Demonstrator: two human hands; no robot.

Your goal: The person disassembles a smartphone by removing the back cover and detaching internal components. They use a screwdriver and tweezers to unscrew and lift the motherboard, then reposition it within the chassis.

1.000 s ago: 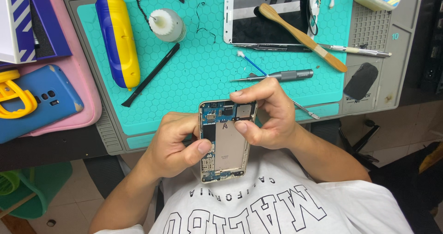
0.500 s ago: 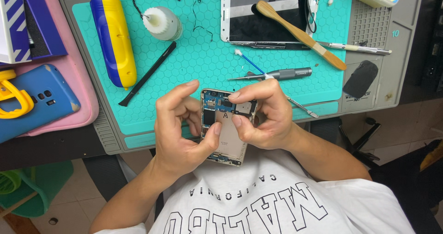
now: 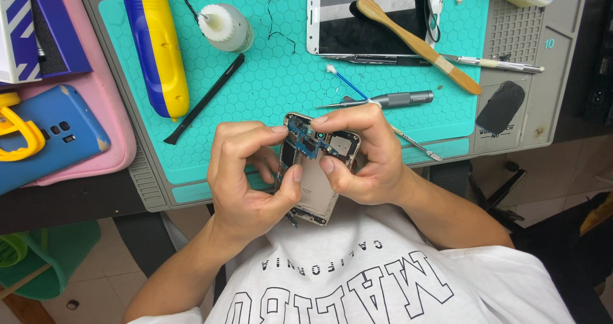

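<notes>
Phone [image 3: 317, 183]: back open, held in both hands above the mat's [image 3: 281, 75] near edge (blue board [image 3: 306, 142] showing at its top).
Left hand [image 3: 246, 177]: grasps the phone's left side, thumb on its back.
Right hand [image 3: 361, 158]: grips the right side, fingertips on the board.
Screwdriver [image 3: 389, 99]: 1 o'clock of phone.
Spudger [image 3: 204, 98]: 10 o'clock.
Brush [image 3: 418, 43]: on a 2nd, white phone [image 3: 332, 37], 12 o'clock.

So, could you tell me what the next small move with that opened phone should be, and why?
Probably lift the blue circuit board gently clear of the opened phone. The left hand and right hand both pinch it at the top end, and it looks tilted up from the frame.
</notes>
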